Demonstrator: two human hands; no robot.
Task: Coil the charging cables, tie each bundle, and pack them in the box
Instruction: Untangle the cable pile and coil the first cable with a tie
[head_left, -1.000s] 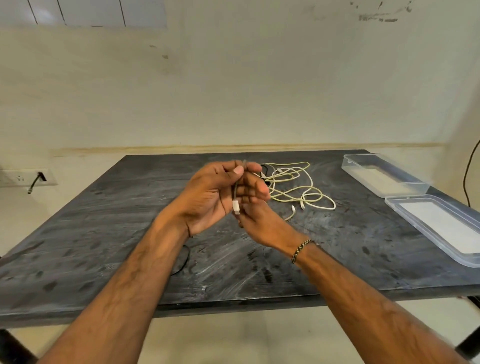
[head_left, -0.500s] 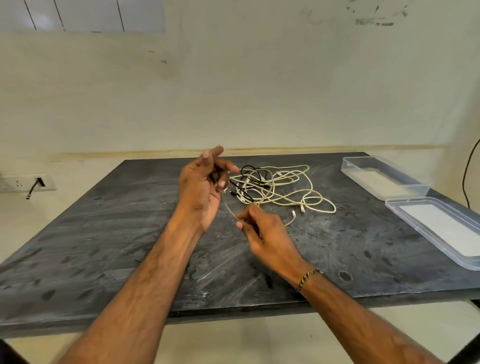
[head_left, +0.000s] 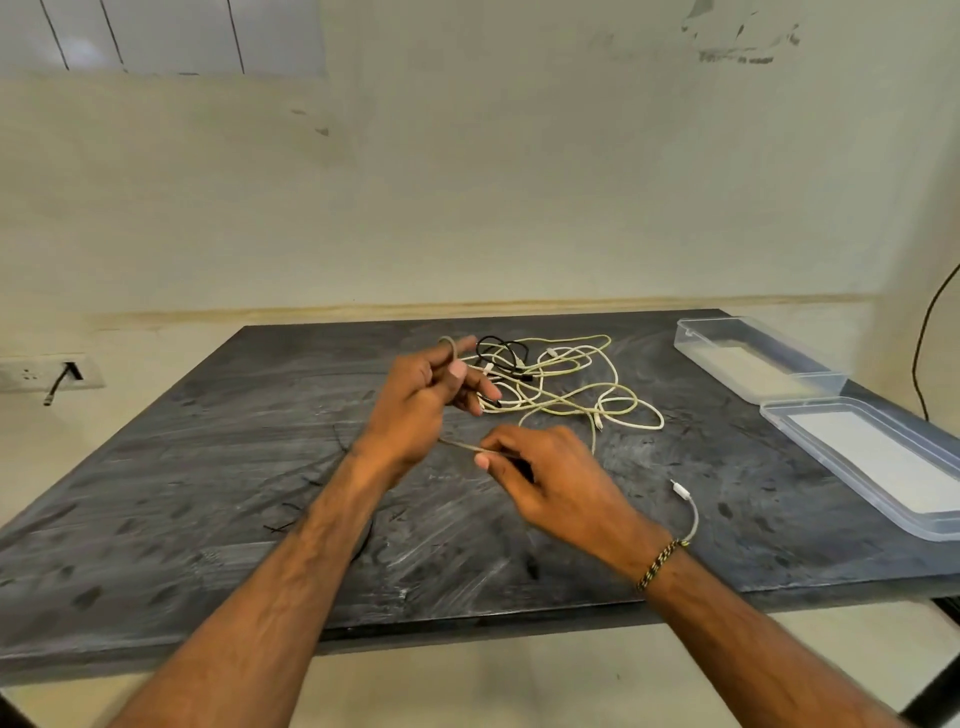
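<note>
Cable (head_left: 459, 446) now stretched taut (hands apart)

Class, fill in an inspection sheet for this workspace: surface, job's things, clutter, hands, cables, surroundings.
Surface: dark table, scuffed with pale streaks.
Job's things: clear box and lid at right, both without cables.
Clutter: black ties by the left forearm.
Hands: left hand has a cable looped over its fingers; right hand pinches the same cable.
Cables: tangled pile, pale and black; a white plug lies near the right wrist.
Surroundings: wall socket at left.
</note>
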